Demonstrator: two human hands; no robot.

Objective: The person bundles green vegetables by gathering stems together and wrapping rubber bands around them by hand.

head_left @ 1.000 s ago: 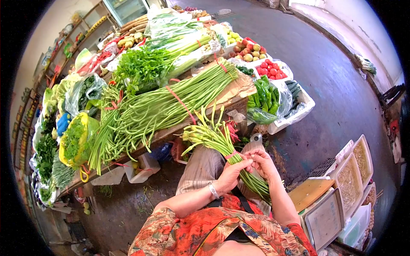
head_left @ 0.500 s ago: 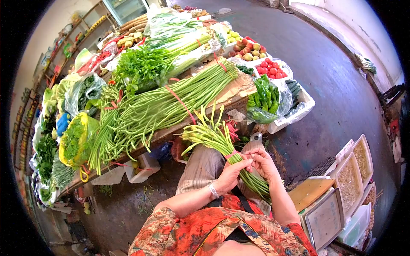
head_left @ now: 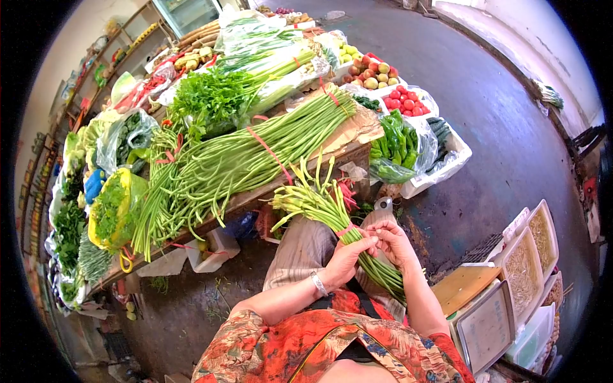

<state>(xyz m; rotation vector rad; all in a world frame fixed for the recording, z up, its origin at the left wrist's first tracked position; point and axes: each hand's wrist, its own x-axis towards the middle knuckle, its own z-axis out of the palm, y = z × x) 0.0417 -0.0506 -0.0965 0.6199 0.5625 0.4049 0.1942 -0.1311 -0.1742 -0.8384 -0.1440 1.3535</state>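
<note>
A bundle of long green stems (head_left: 329,214) with pale yellow-green ends lies over my lap, wrapped by a pink-red band (head_left: 347,230). My left hand (head_left: 347,258), with a bracelet at its wrist, is closed round the bundle just below the band. On the right side of the stems, my right hand (head_left: 394,245) has thumb and fingers pinched together near the left thumb; whatever is between those fingertips is too small to make out. Beyond my knees, a large pile of long beans (head_left: 255,159) tied with red bands lies on the wooden table (head_left: 239,205).
Leafy greens (head_left: 211,99) and a yellow basket (head_left: 96,223) stand on the table. White boxes hold tomatoes (head_left: 405,102), green peppers (head_left: 396,143) and dark cucumbers. A scale (head_left: 485,329), a wooden board (head_left: 466,287) and trays (head_left: 520,271) are at my right.
</note>
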